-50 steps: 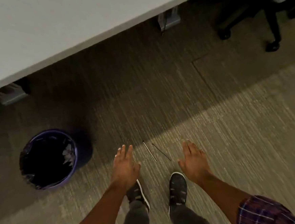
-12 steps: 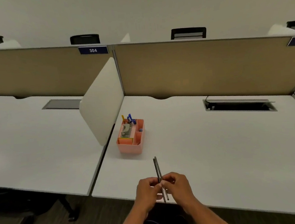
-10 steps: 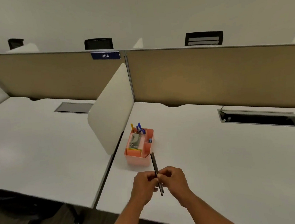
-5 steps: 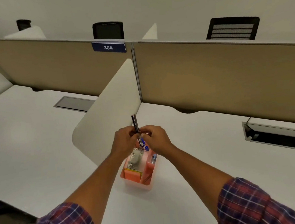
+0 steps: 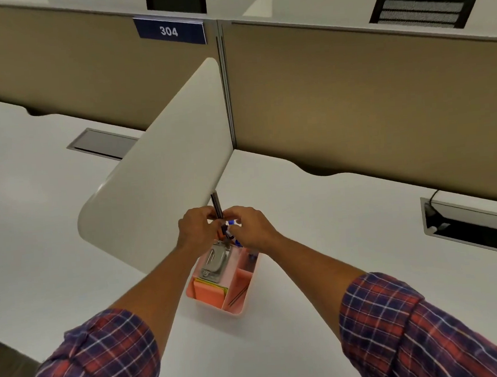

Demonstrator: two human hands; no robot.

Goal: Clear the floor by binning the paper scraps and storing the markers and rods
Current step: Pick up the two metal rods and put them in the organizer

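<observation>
Since half a second ago the hands have sunk lower over the pink plastic organizer [image 5: 235, 304], which now shows thin dark rods in its 5 o'clock compartment. Left hand [image 5: 195, 232] and right hand [image 5: 252, 228] pinch together on the slim dark metal rods [image 5: 216, 204], held upright and pointing to 12 o'clock over the smooth white desk [image 5: 317, 212].

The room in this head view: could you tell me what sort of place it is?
Most likely an open-plan office: white desks split by tan partitions, a numbered sign reading 304, and chair backs beyond.
</observation>
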